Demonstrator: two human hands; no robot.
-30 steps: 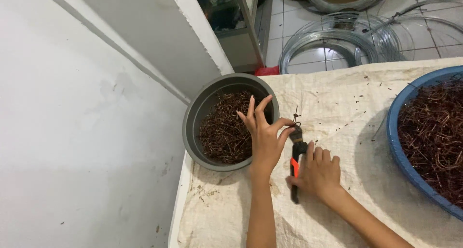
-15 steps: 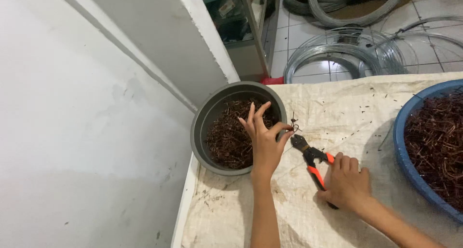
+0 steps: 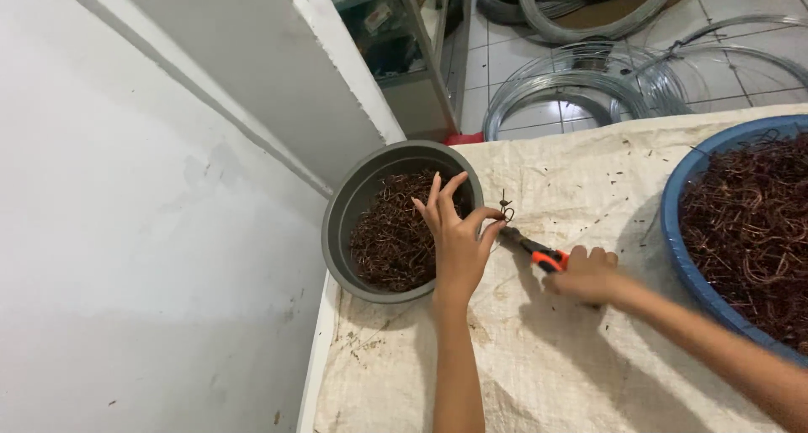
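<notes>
My left hand (image 3: pixel 459 239) pinches a small bent piece of dark wire (image 3: pixel 505 207) between thumb and forefinger, the other fingers spread, just beside the rim of a grey bowl (image 3: pixel 341 231) filled with short brown wire pieces. My right hand (image 3: pixel 585 275) grips orange-handled pliers (image 3: pixel 532 249), whose jaws point left and meet the wire at my left fingertips. Both hands are over a cloth-covered table (image 3: pixel 555 357).
A blue basin (image 3: pixel 677 231) heaped with brown wire scraps stands at the right. Coils of grey wire (image 3: pixel 581 84) lie on the tiled floor beyond the table. A white wall (image 3: pixel 126 256) and a glass-fronted cabinet (image 3: pixel 396 54) are at the left.
My right hand has swung the pliers from upright to lying low, pointing left at the wire. My left hand keeps its pinch by the grey bowl.
</notes>
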